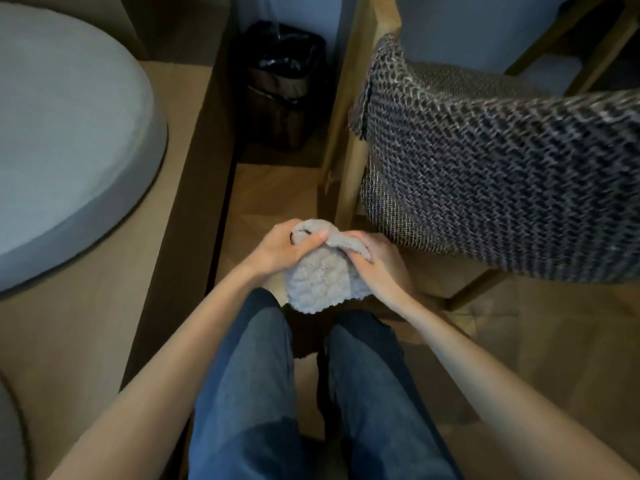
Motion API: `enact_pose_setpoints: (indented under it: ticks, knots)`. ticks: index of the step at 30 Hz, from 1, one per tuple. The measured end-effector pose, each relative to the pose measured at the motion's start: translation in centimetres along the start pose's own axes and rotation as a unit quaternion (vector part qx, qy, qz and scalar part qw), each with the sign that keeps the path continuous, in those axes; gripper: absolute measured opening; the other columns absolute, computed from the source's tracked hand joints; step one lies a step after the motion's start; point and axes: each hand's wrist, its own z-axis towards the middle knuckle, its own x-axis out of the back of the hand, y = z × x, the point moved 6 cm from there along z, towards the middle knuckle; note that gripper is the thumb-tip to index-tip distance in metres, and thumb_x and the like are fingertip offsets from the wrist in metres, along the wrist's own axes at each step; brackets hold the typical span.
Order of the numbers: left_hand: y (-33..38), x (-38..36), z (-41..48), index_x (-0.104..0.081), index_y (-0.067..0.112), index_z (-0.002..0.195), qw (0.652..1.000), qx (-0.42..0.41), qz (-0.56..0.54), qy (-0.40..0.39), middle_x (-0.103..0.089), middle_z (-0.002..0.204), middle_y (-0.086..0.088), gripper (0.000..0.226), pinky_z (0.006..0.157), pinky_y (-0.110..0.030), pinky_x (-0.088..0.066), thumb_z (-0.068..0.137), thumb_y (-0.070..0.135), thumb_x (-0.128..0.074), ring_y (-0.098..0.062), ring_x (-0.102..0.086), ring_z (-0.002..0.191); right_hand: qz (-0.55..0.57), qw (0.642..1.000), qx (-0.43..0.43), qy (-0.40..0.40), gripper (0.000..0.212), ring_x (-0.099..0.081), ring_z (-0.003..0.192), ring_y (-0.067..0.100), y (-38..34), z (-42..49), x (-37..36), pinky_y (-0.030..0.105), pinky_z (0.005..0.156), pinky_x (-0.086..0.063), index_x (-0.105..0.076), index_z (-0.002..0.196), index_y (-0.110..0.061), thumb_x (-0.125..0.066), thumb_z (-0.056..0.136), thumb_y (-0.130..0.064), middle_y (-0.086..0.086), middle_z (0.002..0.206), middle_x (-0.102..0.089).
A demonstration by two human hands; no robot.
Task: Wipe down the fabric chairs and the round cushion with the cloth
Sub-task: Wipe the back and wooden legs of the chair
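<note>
A beige fluffy cloth (320, 282) hangs bunched between both hands, above my knees at the centre of the view. My left hand (282, 249) grips its upper left part, thumb over the top. My right hand (375, 263) grips its right side, with a fold of cloth draped over the fingers. A fabric chair (502, 181) with a dark woven backrest and wooden legs stands just to the right of my hands. The big round grey cushion (65, 140) lies on a low wooden platform at the left.
A black-lined waste bin (282, 84) stands at the back between the platform (166, 216) and the chair's wooden leg (349, 181). Wooden floor runs in a narrow strip ahead of my legs. Another chair's wooden legs (602, 46) show at the top right.
</note>
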Motion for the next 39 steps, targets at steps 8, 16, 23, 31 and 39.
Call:
enact_pose_setpoints:
  ticks: [8, 16, 23, 31, 39]
  knots:
    - [-2.6, -1.1, 3.4, -0.065, 0.027, 0.100, 0.984, -0.177, -0.001, 0.026, -0.065, 0.097, 0.014, 0.008, 0.075, -0.008, -0.045, 0.093, 0.025, -0.062, 0.009, -0.060, 0.088, 0.191, 0.970, -0.054, 0.142, 0.015, -0.059, 0.077, -0.011, 3.8, -1.6, -1.2, 0.010, 0.068, -0.045, -0.055, 0.107, -0.015, -0.060, 0.094, -0.009, -0.016, 0.089, -0.063]
    - [-2.9, -4.1, 5.7, -0.060, 0.022, 0.089, 0.997, -0.058, -0.008, -0.059, -0.061, 0.082, 0.007, 0.014, 0.062, -0.020, -0.045, 0.095, 0.034, -0.056, -0.005, -0.060, 0.073, 0.288, 0.920, -0.123, 0.236, 0.010, -0.065, 0.082, 0.002, 5.2, -3.2, 0.8, 0.024, 0.076, -0.053, -0.067, 0.087, -0.023, -0.074, 0.085, -0.016, -0.014, 0.085, -0.070]
    - [-3.2, -6.6, 5.3, -0.054, 0.011, 0.113, 0.920, 0.135, -0.343, -0.137, -0.067, 0.095, -0.008, 0.016, 0.056, -0.025, -0.059, 0.099, 0.017, -0.048, -0.017, -0.072, 0.073, 0.226, 0.959, -0.125, 0.112, 0.059, -0.040, 0.128, -0.003, 5.1, -4.6, -2.9, 0.018, 0.104, -0.033, -0.049, 0.136, -0.028, -0.037, 0.091, -0.065, -0.014, 0.139, -0.044]
    - [-3.9, -6.5, 4.5, -0.043, 0.010, 0.134, 0.931, 0.035, -0.303, -0.201, -0.057, 0.129, -0.016, 0.037, 0.082, -0.031, -0.058, 0.098, 0.019, -0.044, -0.021, -0.067, 0.100, 0.138, 0.983, -0.033, 0.117, 0.045, -0.041, 0.125, 0.007, 3.9, -5.0, -2.6, 0.031, 0.099, -0.044, -0.045, 0.111, -0.044, -0.074, 0.081, -0.028, -0.007, 0.132, -0.041]
    - [-2.6, -5.1, 4.1, -0.058, 0.016, 0.122, 0.954, -0.031, -0.255, -0.154, -0.069, 0.109, 0.002, 0.034, 0.091, -0.031, -0.050, 0.099, 0.031, -0.039, -0.014, -0.064, 0.105, 0.009, 0.935, 0.053, 0.352, 0.040, -0.047, 0.106, 0.005, 1.2, -7.0, -0.3, 0.012, 0.087, -0.039, -0.066, 0.111, -0.007, -0.073, 0.072, -0.004, 0.010, 0.111, -0.053]
